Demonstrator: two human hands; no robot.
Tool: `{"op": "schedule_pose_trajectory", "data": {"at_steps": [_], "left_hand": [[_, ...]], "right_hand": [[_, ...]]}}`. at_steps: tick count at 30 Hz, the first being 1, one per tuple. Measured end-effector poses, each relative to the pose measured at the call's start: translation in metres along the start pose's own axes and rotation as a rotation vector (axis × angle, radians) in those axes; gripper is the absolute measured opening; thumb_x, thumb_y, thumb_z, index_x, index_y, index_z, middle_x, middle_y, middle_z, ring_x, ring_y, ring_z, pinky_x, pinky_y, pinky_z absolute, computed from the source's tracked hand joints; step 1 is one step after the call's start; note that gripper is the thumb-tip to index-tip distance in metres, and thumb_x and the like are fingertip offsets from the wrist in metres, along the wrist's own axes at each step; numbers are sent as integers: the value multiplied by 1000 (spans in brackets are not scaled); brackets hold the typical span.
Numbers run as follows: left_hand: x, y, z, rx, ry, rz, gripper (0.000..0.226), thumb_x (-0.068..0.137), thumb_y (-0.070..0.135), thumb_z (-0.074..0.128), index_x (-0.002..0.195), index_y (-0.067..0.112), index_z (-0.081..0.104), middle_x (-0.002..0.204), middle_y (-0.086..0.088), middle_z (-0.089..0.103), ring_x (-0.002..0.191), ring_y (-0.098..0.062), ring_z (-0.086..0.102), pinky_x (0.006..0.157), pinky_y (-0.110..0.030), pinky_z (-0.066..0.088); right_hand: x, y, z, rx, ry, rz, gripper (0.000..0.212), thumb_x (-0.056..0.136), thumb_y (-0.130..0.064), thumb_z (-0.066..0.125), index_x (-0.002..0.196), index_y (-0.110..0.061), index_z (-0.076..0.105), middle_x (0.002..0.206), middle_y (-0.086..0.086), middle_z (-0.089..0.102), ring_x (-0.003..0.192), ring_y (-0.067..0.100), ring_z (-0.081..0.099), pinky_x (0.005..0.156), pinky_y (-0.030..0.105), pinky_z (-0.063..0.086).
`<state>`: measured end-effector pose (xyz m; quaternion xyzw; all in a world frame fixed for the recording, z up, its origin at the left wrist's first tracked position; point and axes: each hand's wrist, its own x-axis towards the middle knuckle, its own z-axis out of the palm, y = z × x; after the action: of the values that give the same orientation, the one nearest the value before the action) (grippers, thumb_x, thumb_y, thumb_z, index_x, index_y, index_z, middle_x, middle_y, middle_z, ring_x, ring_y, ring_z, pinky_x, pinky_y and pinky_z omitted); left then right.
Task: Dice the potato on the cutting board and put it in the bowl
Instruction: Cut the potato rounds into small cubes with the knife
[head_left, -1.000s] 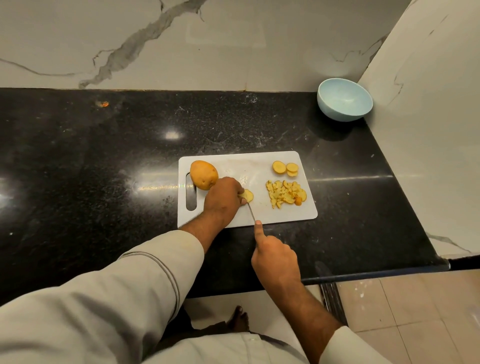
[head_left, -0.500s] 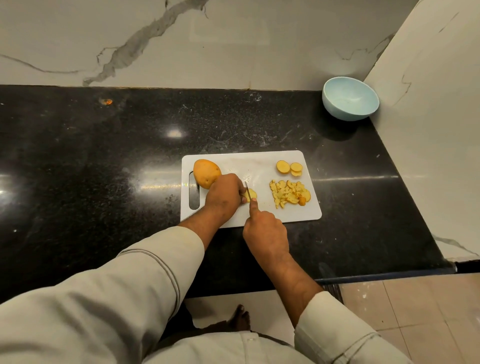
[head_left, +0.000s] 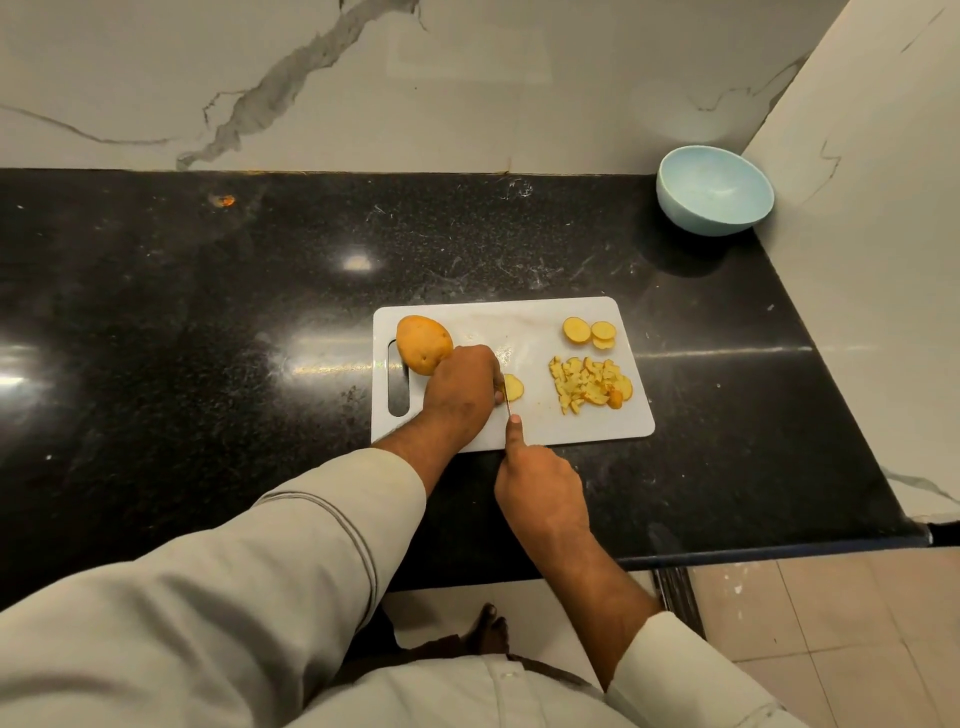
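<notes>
A white cutting board (head_left: 540, 317) lies on the black counter. On its left end sits a whole brown potato (head_left: 423, 344). My left hand (head_left: 460, 387) holds down a cut potato piece (head_left: 513, 387) at the board's middle. My right hand (head_left: 540, 491) grips a knife (head_left: 507, 402), index finger along its spine, the blade against that piece. A pile of diced potato (head_left: 589, 384) lies to the right, with three round slices (head_left: 589, 331) behind it. The light blue bowl (head_left: 714, 188) stands empty in the far right corner.
The black granite counter (head_left: 208, 322) stretches left of the board. A marble wall rises behind it and another (head_left: 872, 260) closes the right side next to the bowl. The counter's front edge (head_left: 779, 551) runs below my right hand, with tiled floor beyond.
My right hand pushed the knife forward into the potato piece, then drew back toward me. My left hand stayed on the piece.
</notes>
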<state>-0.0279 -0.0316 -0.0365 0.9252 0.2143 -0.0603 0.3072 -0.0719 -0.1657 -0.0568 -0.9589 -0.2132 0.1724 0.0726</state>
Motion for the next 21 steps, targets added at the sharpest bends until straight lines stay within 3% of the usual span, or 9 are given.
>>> {"op": "schedule_pose_trajectory", "data": {"at_steps": [4, 9, 15, 21], "left_hand": [[0, -4, 2, -40, 4, 3, 19, 85, 8, 68, 103, 6, 72, 102, -11, 71, 94, -24, 65, 86, -37, 54], [-5, -10, 7, -101, 64, -2, 17, 87, 8, 67, 103, 6, 72, 96, -8, 71, 81, -16, 61, 76, -24, 49], [-8, -9, 5, -36, 75, 36, 8, 84, 10, 70, 85, 4, 73, 85, -11, 70, 78, -22, 63, 70, -30, 51], [0, -6, -6, 82, -35, 83, 13, 84, 9, 67, 94, 5, 74, 92, -13, 71, 85, -27, 65, 75, -33, 53]], "right_hand": [[-25, 8, 4, 5, -47, -7, 60, 101, -23, 33, 154, -20, 6, 85, 3, 54, 75, 17, 58, 62, 31, 46], [-40, 15, -3, 61, 21, 9, 57, 102, -27, 33, 153, -24, 10, 79, -3, 50, 70, 12, 54, 62, 29, 48], [-7, 1, -16, 68, 91, 11, 54, 102, -27, 32, 153, -24, 16, 88, 4, 60, 79, 21, 62, 69, 38, 53], [17, -12, -12, 67, 50, 7, 56, 100, -23, 31, 153, -20, 14, 81, 4, 50, 79, 23, 60, 60, 36, 45]]}}
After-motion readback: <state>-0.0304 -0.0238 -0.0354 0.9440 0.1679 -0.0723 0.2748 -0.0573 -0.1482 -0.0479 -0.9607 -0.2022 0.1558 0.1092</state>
